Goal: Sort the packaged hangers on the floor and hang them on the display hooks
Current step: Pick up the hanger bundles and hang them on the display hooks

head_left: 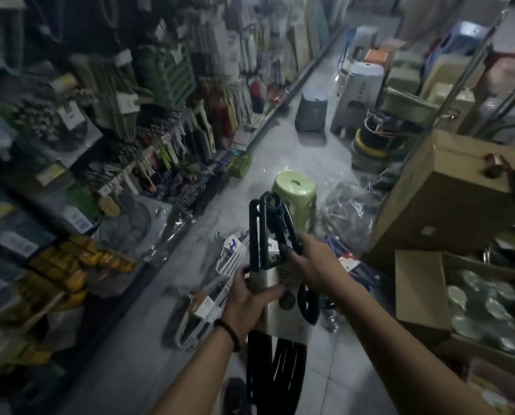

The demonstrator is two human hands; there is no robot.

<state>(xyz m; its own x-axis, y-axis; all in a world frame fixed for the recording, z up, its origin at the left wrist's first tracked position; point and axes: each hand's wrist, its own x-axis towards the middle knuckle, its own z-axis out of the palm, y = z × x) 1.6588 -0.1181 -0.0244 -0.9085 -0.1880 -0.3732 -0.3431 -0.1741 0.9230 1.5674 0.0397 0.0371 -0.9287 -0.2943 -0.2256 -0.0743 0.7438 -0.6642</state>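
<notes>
A bundle of black plastic hangers, banded by a pale cardboard sleeve, is held upright above the grey tiled floor in the middle of a shop aisle, its hooks uppermost; the left hand is wrapped round the sleeve's left edge, thumb laid across the front; the right hand is closed on the black hook necks near the top of the sleeve, fingers curled round them; a dark band is worn on the left wrist. Below and left of the bundle, packs of white hangers with brown card labels are spread on the floor; a pack of blue hangers lies just right of the right hand. A light green plastic stool stands beyond the bundle's hooks, with crumpled clear plastic wrap beside it. Crowded, blurred display hooks fill the left wall; a large brown cardboard box stands at the right.
</notes>
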